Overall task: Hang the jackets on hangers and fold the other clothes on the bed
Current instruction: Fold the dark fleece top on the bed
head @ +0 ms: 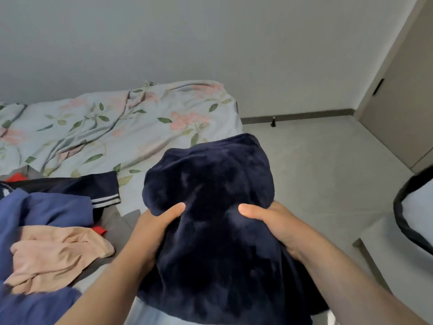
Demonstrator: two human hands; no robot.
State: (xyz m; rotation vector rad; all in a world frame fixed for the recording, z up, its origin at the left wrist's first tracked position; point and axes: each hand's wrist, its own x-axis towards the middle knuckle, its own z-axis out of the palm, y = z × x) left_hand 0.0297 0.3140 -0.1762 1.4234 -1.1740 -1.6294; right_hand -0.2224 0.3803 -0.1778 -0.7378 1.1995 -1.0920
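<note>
Navy fleece (210, 174), perhaps a jacket, runs lengthwise toward you, right of the bed (140, 118); your left hand (152, 228) and right hand (274, 224) each clutch one side, equally near.

Centre: room is being taken up by the navy fleece garment (210, 207), which is being gripped at both sides by the left hand (152, 228) and the right hand (276, 226).
9 o'clock: passage is being blocked by a clothes pile (46, 207).
11 o'clock: open floral bedspread (117, 127) is being left free.
2 o'clock: floor (316, 160) is being left open.
3 o'clock: the edge is being closed by a black-rimmed basket (398, 205).
</note>
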